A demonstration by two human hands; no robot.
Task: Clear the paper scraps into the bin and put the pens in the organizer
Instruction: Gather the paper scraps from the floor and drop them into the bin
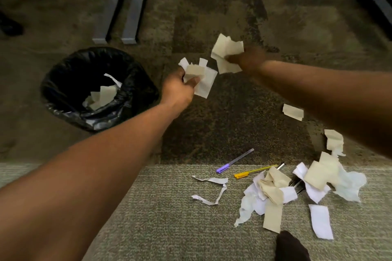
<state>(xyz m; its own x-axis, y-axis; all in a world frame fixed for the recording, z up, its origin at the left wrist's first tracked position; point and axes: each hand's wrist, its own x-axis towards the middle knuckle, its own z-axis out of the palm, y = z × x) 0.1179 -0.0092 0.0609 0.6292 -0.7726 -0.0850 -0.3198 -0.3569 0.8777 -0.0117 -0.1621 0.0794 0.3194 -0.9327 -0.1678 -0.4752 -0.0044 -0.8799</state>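
Observation:
My left hand [178, 89] grips a bunch of white and beige paper scraps [202, 79], held just right of the bin [63, 82]. That bin is lined with a black bag and holds a few scraps [101, 96]. My right hand [247, 60], blurred, grips another bunch of beige scraps [227, 53] further right. On the carpet lie a purple pen [234, 161], a yellow pen [253, 171] and a dark pen [281, 165] partly under a pile of scraps [273, 193]. The organizer is out of view.
Loose scraps lie at the right [292, 112], [334, 140], and a torn white strip [212, 190] sits in the front middle. Grey furniture legs [129, 12] stand beyond the bin. A dark object [291, 247] sits at the bottom edge.

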